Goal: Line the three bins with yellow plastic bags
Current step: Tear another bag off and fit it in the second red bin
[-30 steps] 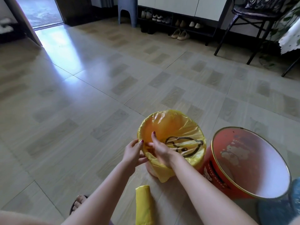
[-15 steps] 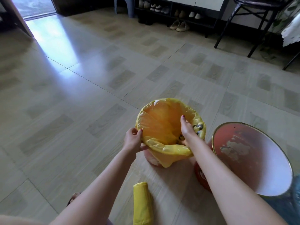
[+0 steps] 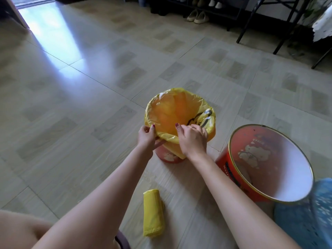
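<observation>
Head view: tiled floor (image 3: 89, 123) carried everything. Large red bin (image 3: 251, 177) stood unlined, just right of small bin (image 3: 168, 156); blue basket (image 3: 305, 221) at right edge, touching red bin. Roll of yellow bags (image 3: 153, 212) lay on floor between forearms, near small bin. Shoes (image 3: 197, 16) and chair legs (image 3: 280, 33) far behind, well apart. Yellow bag (image 3: 172, 108) sat inside small bin, edge folded over rim. Left hand (image 3: 146, 139) grip pinched bag edge at near-left rim. Right hand (image 3: 193, 139) grip closed on bag edge at near rim, fingers curled inside.
</observation>
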